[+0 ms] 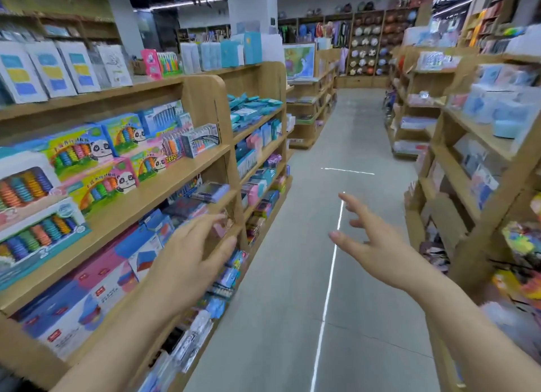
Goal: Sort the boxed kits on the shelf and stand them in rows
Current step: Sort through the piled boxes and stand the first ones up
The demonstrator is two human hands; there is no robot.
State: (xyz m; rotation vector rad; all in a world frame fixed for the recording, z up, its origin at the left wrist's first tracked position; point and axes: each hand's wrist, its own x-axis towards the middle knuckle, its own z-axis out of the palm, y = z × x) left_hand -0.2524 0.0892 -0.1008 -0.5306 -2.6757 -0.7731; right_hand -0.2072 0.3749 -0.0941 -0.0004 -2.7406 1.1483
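A shop aisle is seen, with a grey floor (pixel 336 145) and wooden shelves on both sides. On the left, a long shelf (pixel 164 183) is filled with boxed kits (pixel 79 151). Pandas and rows of coloured pieces are shown on their fronts. Some kits are stood upright and some are stacked on top of others, so the rows are not neat. White cards (pixel 52 69) are leaned on the board above them. Blue and pink boxes (pixel 96 277) are laid on the board below.

The left hand (pixel 190 262) is held out near the end of that lower board. Its fingers are spread apart and nothing is held in it. Whether the shelf is touched cannot be told.

A thin white line (pixel 330 274) is seen along the floor. The right hand (pixel 377 239) is held over the floor, well apart from the kits, with its fingers spread wide and nothing in it.

More shelves (pixel 483 139) are seen on the right, blurred. Balls (pixel 366 43) are lined up on the far wall.
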